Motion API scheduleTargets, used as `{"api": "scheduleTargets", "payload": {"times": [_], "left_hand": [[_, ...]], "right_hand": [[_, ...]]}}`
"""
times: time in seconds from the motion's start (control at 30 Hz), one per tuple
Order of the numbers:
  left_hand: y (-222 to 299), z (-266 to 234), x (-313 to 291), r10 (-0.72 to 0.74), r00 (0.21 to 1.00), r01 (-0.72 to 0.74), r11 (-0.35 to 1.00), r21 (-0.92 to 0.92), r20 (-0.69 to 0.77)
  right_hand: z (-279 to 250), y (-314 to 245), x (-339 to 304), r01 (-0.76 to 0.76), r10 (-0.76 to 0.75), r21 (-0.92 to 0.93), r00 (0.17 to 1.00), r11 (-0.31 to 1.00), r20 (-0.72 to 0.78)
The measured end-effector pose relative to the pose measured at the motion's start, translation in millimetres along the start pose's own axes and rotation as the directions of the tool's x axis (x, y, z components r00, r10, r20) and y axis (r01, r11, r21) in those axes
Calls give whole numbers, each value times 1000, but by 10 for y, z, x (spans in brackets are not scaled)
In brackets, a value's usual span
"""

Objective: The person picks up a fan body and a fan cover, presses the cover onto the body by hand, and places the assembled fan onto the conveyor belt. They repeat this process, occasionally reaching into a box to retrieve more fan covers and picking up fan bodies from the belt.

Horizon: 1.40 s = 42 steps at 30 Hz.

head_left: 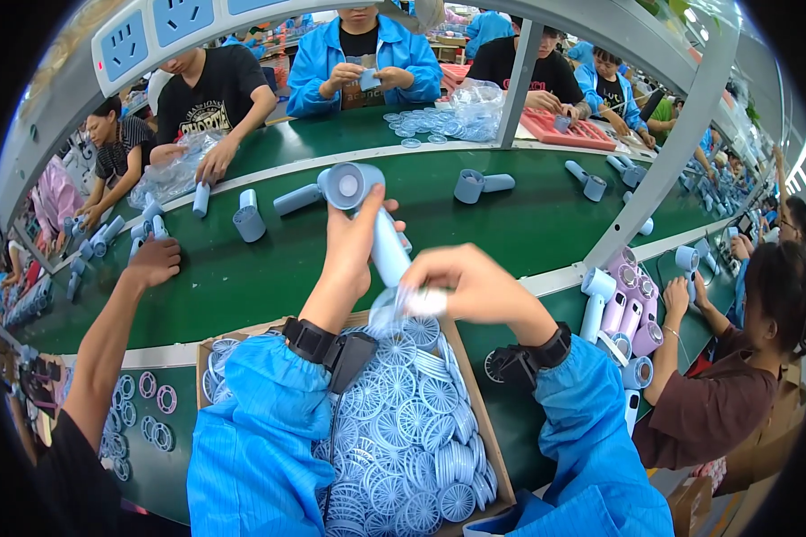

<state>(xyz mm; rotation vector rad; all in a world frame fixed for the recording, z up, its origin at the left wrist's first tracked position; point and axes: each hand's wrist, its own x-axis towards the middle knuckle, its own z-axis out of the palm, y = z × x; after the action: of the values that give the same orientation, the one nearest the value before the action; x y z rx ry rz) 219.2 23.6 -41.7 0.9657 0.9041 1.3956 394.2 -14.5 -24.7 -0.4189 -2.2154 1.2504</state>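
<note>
Looking down from head height, the view shows a person in bright blue sleeves with black wrist straps working over a green tabletop (242, 277). Their left hand (354, 242) is wrapped around the handle of a pale blue plastic handheld fan (367, 215), held upright above the near edge of the tabletop, its round head turned up and away. Their right hand (470, 282) is closed around a thin, pale blue round spoked grille (412, 302), pinching it at the base of the fan's handle; motion blur hides exactly how the two pieces touch.

Directly below both hands sits one open cardboard box (488, 430) heaped with more of these spoked grilles (403, 421), far too many to count and overlapping in layers.

On the tabletop beyond lie loose pale blue fan bodies (479, 185); about six show clearly in the middle stretch, with more toward both ends.

To the left, another worker's bare arm (121, 322) reaches onto the tabletop. To the right, a seated person in a maroon top (716, 403) handles a fan beside a cluster of lilac and blue fans (627, 309). Several workers sit along the far side.
</note>
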Motion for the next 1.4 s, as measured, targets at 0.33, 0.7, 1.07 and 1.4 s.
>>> {"api": "scheduleTargets", "payload": {"times": [0.33, 0.7, 1.07, 1.4], "left_hand": [[81, 335, -234, 484, 866, -484, 874, -31, 123], [67, 324, -277, 698, 711, -696, 683, 221, 83], [11, 368, -343, 726, 679, -732, 659, 173, 106], [107, 455, -380, 588, 807, -587, 809, -34, 56]], "right_hand": [[-230, 165, 0, 94, 217, 430, 755, 898, -619], [-68, 94, 2, -106, -670, -925, 660, 365, -340], [-167, 121, -9, -16, -804, -968, 553, 250, -217], [-165, -25, -10, -104, -732, -952, 618, 287, -288]]}}
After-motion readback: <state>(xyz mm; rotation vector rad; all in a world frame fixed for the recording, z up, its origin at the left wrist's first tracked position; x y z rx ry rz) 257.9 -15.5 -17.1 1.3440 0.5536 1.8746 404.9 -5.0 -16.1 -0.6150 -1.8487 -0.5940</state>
